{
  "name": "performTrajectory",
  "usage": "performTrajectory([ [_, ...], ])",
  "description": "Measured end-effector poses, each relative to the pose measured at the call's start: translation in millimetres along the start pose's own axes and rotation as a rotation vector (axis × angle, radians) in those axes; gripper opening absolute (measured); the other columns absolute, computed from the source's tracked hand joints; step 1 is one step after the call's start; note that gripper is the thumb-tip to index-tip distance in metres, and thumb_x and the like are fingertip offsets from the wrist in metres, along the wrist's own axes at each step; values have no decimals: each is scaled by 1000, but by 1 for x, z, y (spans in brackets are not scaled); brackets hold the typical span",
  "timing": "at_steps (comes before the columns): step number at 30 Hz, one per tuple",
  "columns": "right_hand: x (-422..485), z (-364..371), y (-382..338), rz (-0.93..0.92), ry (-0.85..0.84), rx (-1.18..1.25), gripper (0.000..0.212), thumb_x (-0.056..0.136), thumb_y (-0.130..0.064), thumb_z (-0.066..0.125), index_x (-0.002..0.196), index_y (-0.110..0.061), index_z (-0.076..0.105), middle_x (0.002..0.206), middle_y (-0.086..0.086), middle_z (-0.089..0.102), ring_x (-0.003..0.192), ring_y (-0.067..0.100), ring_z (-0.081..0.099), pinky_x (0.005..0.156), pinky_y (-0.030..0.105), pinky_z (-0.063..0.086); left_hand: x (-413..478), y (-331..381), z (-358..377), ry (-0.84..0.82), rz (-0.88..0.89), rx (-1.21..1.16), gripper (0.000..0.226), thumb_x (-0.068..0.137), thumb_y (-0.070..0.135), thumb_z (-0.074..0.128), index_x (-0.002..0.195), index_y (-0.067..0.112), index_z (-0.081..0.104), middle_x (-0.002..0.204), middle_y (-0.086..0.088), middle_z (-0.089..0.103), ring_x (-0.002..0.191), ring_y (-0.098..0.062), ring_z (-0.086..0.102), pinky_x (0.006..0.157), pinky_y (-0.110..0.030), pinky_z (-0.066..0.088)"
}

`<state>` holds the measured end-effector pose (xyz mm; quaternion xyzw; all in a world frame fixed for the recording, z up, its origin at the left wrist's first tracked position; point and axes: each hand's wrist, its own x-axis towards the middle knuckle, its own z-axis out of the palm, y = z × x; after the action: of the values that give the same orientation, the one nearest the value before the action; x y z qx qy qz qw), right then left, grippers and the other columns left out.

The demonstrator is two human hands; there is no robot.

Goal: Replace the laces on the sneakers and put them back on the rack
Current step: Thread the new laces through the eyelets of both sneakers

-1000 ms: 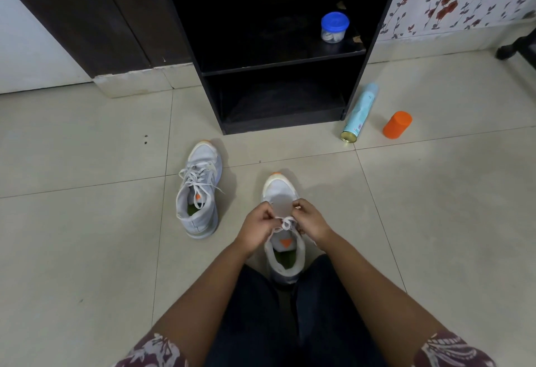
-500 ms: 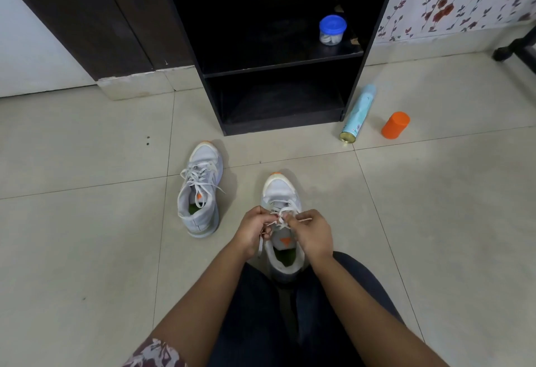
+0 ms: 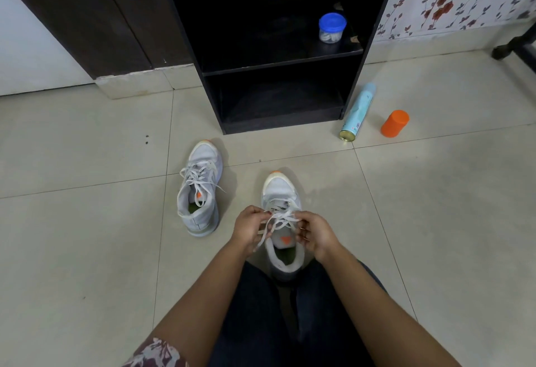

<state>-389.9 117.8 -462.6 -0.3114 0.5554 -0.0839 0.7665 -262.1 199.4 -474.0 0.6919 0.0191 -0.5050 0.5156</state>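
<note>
Head view shows two pale grey sneakers with orange toe tips on the tiled floor (image 3: 87, 250), toes and long axes pointing at one dark rack (image 3: 275, 67). The far sneaker (image 3: 200, 189) stands alone. At the near sneaker (image 3: 280, 189), between the knees, left hand (image 3: 249, 228) and right hand (image 3: 317, 233) fingers pinch its lace (image 3: 280, 218).
</note>
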Motion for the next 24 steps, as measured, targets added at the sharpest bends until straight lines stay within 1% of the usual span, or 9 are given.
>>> performTrajectory([
  [2,3,-7,0,1,60,-70,32,89,-10,51,58,-16,47,42,-6,39,37,9,35,38,17,29,4,-5,-6,54,-12,15,13,89,6,60,82,10,50,81,-10,65,64,-20,61,49,-25,49],
  [4,6,-13,3,-45,107,-215,33,90,-13,46,57,-17,42,43,-5,36,40,12,31,40,20,25,5,-12,-6,63,-36,-18,13,92,7,58,83,10,50,80,-8,63,64,-17,60,47,-22,49],
  [8,18,-22,6,-174,144,-590,33,89,-22,48,58,-16,41,57,3,41,55,18,36,57,29,32,6,-16,-7,80,-42,-40,16,92,3,57,79,9,50,70,-8,53,36,-3,44,35,-15,37],
  [9,21,-24,6,-222,135,-705,36,91,-25,49,58,-16,38,59,4,41,57,19,37,59,30,32,8,-17,-9,102,-2,37,14,91,3,58,80,9,52,71,-7,56,37,-3,45,36,-15,36],
  [11,24,-28,7,-309,83,-807,43,93,-32,53,58,-18,35,59,2,40,59,17,39,59,31,31,12,-16,-14,116,97,181,10,90,2,59,83,8,60,75,-5,61,57,-8,57,41,-16,44],
  [13,24,-32,8,-340,15,-705,44,94,-32,57,58,-18,36,57,-2,39,59,15,40,60,29,33,15,-14,-20,67,144,215,8,90,0,59,88,3,66,74,-6,60,67,-14,57,48,-18,51],
  [16,23,-35,9,-308,-19,-478,41,93,-26,60,60,-17,39,57,-2,42,59,14,42,54,21,35,16,-11,-26,20,106,114,9,89,4,63,96,-1,67,71,-6,54,59,-10,47,55,-23,57],
  [19,24,-34,7,-250,-31,-401,32,92,-26,61,64,-16,48,61,-1,51,61,14,49,53,19,38,17,-17,-29,27,33,22,5,90,6,62,90,2,66,69,-6,54,59,-12,48,61,-28,58],
  [24,25,-34,4,-140,35,-408,26,86,-25,67,64,-15,55,56,0,49,52,13,44,50,23,33,17,-24,-29,50,-53,129,11,93,11,54,86,9,61,69,-6,53,57,-15,51,49,-24,46],
])
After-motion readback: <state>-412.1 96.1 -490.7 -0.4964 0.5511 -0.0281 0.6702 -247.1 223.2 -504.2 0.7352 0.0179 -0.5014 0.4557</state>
